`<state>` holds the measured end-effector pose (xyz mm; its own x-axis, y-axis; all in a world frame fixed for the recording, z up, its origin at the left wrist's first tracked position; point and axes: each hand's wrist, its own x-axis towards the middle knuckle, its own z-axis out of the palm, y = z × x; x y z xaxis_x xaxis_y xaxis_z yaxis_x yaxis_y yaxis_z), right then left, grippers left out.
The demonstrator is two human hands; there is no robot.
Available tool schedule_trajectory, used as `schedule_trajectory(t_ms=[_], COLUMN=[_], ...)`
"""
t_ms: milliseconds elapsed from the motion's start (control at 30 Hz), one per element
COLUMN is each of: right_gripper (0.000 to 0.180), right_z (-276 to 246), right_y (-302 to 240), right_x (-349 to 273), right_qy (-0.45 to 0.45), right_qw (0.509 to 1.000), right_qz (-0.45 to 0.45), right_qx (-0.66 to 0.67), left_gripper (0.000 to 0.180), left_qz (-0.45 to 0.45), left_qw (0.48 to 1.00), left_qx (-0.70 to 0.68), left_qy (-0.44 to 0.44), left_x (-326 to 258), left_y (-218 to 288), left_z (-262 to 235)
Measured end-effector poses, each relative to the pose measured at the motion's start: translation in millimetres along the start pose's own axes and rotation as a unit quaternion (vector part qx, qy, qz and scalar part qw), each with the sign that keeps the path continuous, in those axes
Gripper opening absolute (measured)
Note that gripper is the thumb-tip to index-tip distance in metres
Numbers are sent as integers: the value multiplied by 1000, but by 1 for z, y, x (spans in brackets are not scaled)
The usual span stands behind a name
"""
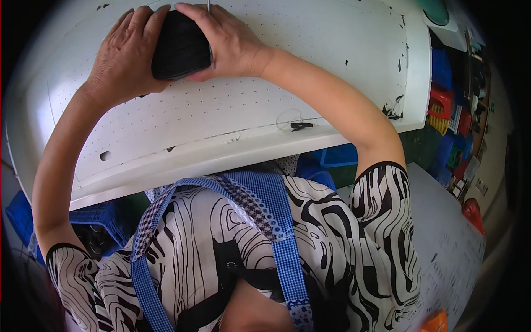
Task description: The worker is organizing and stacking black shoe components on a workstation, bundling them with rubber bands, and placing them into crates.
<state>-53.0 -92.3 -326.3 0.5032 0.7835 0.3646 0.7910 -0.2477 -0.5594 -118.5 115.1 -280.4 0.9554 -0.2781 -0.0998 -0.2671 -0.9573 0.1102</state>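
Observation:
Between my two hands, at the far left part of a white perforated work table (232,110), is a black rounded block with fine lines across its surface (180,47). My left hand (124,55) grips its left side, fingers bent over the far edge. Against its right side presses my right hand (235,47), thumb low and fingers curled at the top. A thin metal rod (208,5) stands up by the right fingers; whether they hold it is unclear. The block's far end and underside are hidden.
A raised rim (414,83) borders the table. Near its front edge lie a small black clip (301,126) and a clear thin loop (287,117). Blue crates (108,218) sit below. Red (441,100) and yellow baskets (438,125) stand to the right.

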Motion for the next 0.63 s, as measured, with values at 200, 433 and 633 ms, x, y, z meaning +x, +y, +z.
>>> schedule_trajectory(t_ms=[200,433,633], right_gripper=[48,26,19], right_z=[-63,-106,-102], right_y=[5,-9,0], right_x=[-74,-120,-131], right_qy=[-230,-358,-373], right_qw=[960,930,919], right_qz=[138,37,-40], right_qx=[-73,-72,-120], left_gripper=[101,104,99], left_qz=[-19,0,-112], left_qw=[999,999,972], left_qx=[27,18,-197], left_qy=[32,29,55], left_x=[-8,2,-4], left_y=[2,-5,-5], left_z=[14,14,9])
